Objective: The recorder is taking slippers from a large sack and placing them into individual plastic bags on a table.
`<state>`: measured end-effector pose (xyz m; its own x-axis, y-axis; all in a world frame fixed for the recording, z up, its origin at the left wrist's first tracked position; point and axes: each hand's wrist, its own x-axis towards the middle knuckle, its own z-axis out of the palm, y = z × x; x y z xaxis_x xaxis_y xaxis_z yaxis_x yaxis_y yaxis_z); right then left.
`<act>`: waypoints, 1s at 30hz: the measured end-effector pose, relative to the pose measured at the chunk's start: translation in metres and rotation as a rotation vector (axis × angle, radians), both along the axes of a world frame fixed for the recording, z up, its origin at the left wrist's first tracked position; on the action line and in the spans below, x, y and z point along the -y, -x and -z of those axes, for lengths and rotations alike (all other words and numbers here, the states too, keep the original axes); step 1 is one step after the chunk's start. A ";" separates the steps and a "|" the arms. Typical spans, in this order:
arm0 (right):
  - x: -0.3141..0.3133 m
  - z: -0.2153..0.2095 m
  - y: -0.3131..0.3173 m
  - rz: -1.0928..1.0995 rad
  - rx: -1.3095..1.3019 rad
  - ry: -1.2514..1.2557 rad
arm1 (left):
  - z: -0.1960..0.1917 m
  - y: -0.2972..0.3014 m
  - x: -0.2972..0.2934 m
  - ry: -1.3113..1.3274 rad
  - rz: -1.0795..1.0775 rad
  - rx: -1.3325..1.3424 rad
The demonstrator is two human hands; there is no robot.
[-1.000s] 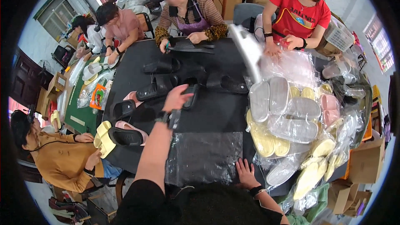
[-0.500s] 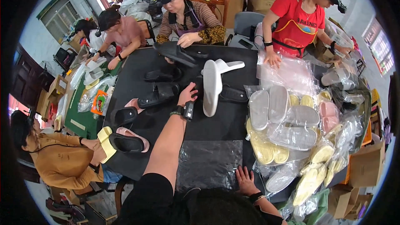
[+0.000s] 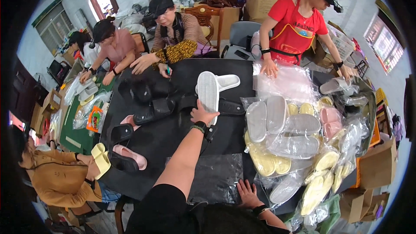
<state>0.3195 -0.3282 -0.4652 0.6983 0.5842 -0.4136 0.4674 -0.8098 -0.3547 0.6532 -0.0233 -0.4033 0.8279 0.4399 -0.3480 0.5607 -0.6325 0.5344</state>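
Note:
My left hand (image 3: 203, 115) is stretched to the middle of the black table, its fingers closed on the lower end of a white slipper (image 3: 208, 90). Beside and partly behind it lies a second white slipper (image 3: 229, 82). Close to the front edge, a clear plastic bag (image 3: 212, 177) is spread out flat. My right hand (image 3: 249, 194) rests at the bag's right side with its fingers spread and nothing in them. Just right of the held slipper is a black slipper (image 3: 232, 106).
Bagged slippers pile up on the right, including grey ones (image 3: 256, 121) and yellow ones (image 3: 260, 156). Black slippers (image 3: 154, 111) and a pink-and-black slipper (image 3: 131, 156) lie on the left. Several co-workers surround the table; one, at left, holds yellow slippers (image 3: 101, 161).
My left hand has closed on the white slipper, which now leans differently. The co-worker across the table has put down the black slipper and now holds a small green thing. The view has shifted slightly.

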 end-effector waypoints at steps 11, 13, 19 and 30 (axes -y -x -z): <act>-0.002 -0.002 -0.006 -0.026 0.029 0.012 | 0.049 -0.017 -0.083 0.291 -0.223 0.623; 0.002 0.003 -0.004 0.006 0.024 0.003 | 0.043 -0.014 -0.081 0.236 -0.158 0.544; 0.011 0.008 0.000 0.015 0.029 0.047 | 0.023 -0.010 -0.037 0.808 -0.282 0.377; -0.004 0.019 -0.001 -0.066 0.041 0.041 | 0.038 -0.020 -0.088 0.791 -0.391 0.769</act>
